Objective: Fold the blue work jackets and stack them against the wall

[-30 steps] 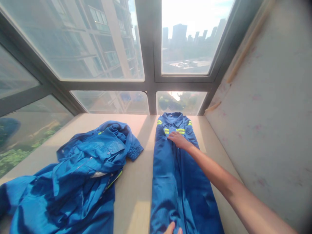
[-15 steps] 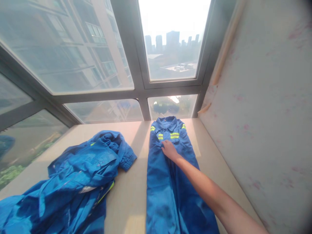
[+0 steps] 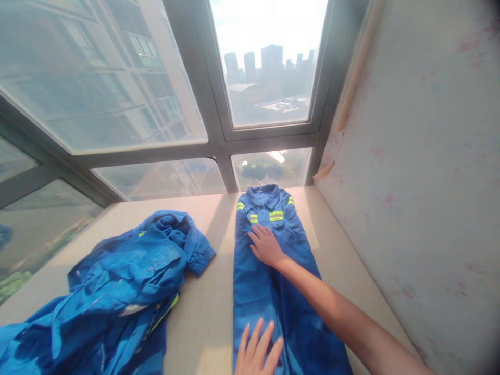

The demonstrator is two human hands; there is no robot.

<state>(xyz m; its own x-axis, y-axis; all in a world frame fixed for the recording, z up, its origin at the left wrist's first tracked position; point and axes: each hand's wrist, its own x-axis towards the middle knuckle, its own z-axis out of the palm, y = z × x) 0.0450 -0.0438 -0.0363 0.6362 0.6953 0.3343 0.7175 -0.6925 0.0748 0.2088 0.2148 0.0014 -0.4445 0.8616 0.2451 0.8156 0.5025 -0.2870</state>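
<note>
the long blue cloth work garment with a collar [image 3: 252, 289] and yellow-and-silver reflective bands [image 3: 276, 216] lies on the pale wood-toned bench [image 3: 201, 317], its long axis running away from me, collar toward the grey-framed window [image 3: 269, 94]. my right hand [image 3: 265, 245] is nearer the collar, palm down just below the bands, its grip spread, nothing pinched. my left hand [image 3: 258, 351] is over the near stretch, fingers fanned, holding no fold i can see; pressing or hovering, i can't tell. my right forearm [image 3: 324, 301] hides part of the garment, whose near end is cut off, as is my left wrist. to the left, well apart, lies a crumpled blue cloth garment with a gathered cuff [image 3: 128, 276], also cropped, its layers hard to separate.
</note>
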